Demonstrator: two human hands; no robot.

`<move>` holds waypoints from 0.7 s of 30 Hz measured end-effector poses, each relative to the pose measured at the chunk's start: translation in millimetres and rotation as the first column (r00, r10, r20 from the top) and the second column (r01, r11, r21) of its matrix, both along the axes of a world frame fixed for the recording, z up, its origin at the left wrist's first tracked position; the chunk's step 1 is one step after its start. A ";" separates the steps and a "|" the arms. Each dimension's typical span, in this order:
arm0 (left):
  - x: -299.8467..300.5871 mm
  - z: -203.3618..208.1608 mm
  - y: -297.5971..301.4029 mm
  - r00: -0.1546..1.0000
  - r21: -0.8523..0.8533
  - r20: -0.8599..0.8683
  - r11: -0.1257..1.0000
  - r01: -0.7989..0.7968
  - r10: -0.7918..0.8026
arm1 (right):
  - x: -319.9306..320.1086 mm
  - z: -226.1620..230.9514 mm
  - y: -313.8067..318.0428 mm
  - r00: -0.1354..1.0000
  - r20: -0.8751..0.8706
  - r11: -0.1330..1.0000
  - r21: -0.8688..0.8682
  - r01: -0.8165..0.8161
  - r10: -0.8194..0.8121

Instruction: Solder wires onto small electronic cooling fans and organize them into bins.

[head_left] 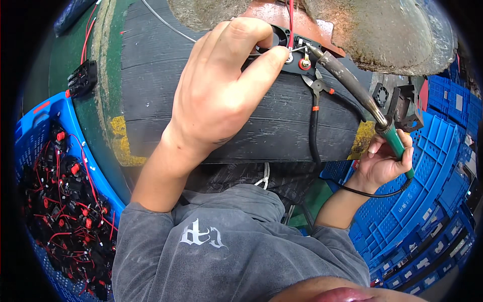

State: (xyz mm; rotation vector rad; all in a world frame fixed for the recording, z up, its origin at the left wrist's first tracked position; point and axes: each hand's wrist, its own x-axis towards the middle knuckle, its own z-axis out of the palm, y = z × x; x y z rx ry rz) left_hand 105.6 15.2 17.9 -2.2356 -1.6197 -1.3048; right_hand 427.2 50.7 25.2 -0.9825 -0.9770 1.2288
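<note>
And here's the right hand [385, 158], curled round the green handle [393, 143] of a soldering iron [351, 83], well back from the metal shaft, presumably to stay off the heat while steering the tip. That tip slants in at the black fan unit [297, 63], lying at the far side of the dark board [251, 136]. The left hand [221, 90] makes a narrow pinch, apparently on thin solder wire [171, 27]; whether it also steadies the unit is hidden. Red wire [291, 20] rises beside the fingertips. Cutters [317, 86] lie just below the unit, probably for easy reach.
</note>
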 end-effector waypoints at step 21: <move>0.9 -0.9 -1.9 1.000 0.004 0.005 1.000 0.009 -0.009 | 3.8 3.0 -3.7 0.999 -0.009 0.999 -0.014 0.035 -0.035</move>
